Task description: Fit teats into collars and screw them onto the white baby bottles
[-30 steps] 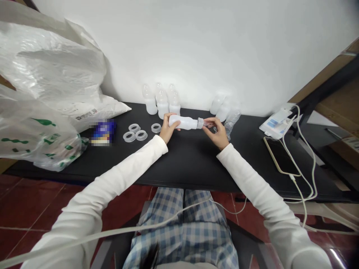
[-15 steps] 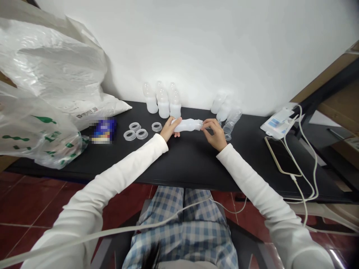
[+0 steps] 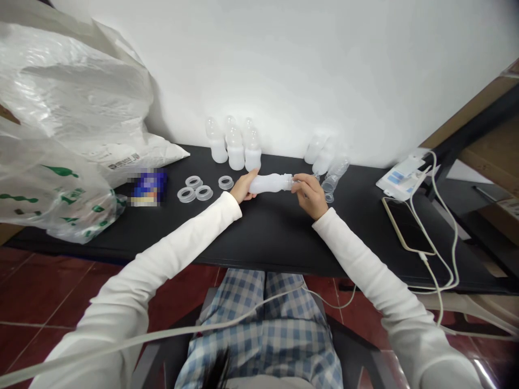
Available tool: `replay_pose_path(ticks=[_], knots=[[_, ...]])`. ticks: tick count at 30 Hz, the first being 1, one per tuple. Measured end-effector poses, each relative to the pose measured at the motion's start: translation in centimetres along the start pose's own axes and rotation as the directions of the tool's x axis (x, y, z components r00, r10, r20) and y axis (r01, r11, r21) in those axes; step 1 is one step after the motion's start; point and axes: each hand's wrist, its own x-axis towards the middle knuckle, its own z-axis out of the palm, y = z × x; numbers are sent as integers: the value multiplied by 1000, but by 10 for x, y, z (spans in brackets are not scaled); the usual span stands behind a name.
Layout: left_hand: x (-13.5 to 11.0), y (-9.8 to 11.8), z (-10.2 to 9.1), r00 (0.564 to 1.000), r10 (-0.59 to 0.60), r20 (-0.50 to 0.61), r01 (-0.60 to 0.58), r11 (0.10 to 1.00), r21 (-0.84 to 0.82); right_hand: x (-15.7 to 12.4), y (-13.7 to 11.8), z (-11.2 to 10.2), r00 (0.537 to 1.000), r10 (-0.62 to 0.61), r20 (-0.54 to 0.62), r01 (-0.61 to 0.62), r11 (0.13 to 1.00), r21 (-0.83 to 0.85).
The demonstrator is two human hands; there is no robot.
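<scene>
A frosted white baby bottle (image 3: 269, 183) lies sideways in the air above the black table, its neck pointing right. My left hand (image 3: 244, 187) is wrapped round its base end. At the mouth, the fingers of my right hand (image 3: 310, 193) are pinched together on a small clear piece (image 3: 292, 182), mostly hidden by the fingertips. Just beyond my right hand are clear bottle tops (image 3: 337, 168) and a small clear ring (image 3: 329, 198). Left of my left hand, several translucent collar rings (image 3: 226, 182) lie flat. Several bottles with clear domed caps (image 3: 235, 151) stand upright by the wall.
Large plastic bags (image 3: 73, 102) fill the left side, with a blue packet (image 3: 150, 187) in front. At the right lie a phone (image 3: 407, 225) on a white cable and a clear-and-blue pack (image 3: 399, 178). More frosted bottles (image 3: 323, 160) stand at the back right. The black table (image 3: 267, 237) ends above my lap.
My right fingers have curled over slightly at the bottle's mouth. Fewer fingers of my left hand show below the bottle, which stays almost in the same place.
</scene>
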Motion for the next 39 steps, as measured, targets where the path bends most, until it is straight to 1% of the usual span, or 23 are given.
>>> replay_pose_path(ticks=[4, 7, 9, 11, 13, 15, 18, 20, 26, 28, 31, 33, 36, 39], knots=[[0, 5, 0, 993, -104, 53, 105, 994, -15, -2, 2, 1, 999, -31, -17, 31, 999, 9], [0, 8, 0, 985, -166, 41, 167, 986, -12, -2, 3, 1, 1000, 9, 28, -10, 999, 35], [0, 7, -1, 984, -174, 46, 175, 985, -10, -1, 4, -1, 998, 30, 56, -32, 999, 42], [1, 4, -2, 986, -150, 68, 151, 989, -8, 0, 5, -4, 997, 20, 72, -23, 999, 36], [1, 2, -2, 992, -99, 75, 100, 995, -11, 2, 6, -7, 997, 1, 82, -4, 1000, 31], [1, 0, -2, 997, -61, 38, 61, 998, -16, 3, 8, -10, 996, -4, 91, 0, 999, 48], [1, -1, 1, 998, -53, -42, 52, 998, -32, 4, 9, -11, 996, 27, 86, -35, 995, 98], [1, -1, 3, 997, -42, -69, 38, 998, -50, 3, 8, -11, 996, 50, 76, -59, 991, 117], [0, -3, 4, 985, 104, -140, -120, 986, -114, 4, 4, -10, 996, 39, 82, -49, 991, 127], [-1, -2, 3, 976, 137, -167, -157, 982, -107, 4, 3, -9, 994, 58, 94, -70, 989, 131], [-3, -1, 4, 971, 157, -179, -178, 979, -104, 2, 4, -6, 986, 136, 98, -146, 984, 104], [-4, 1, 4, 971, 157, -183, -178, 979, -104, 0, 6, -4, 982, 162, 100, -171, 982, 84], [-6, 1, 4, 969, 153, -196, -169, 983, -71, -1, 10, -2, 983, 148, 108, -153, 987, 46], [-6, 0, 3, 968, 131, -215, -144, 988, -49, -1, 11, -2, 992, 78, 102, -80, 997, 14]])
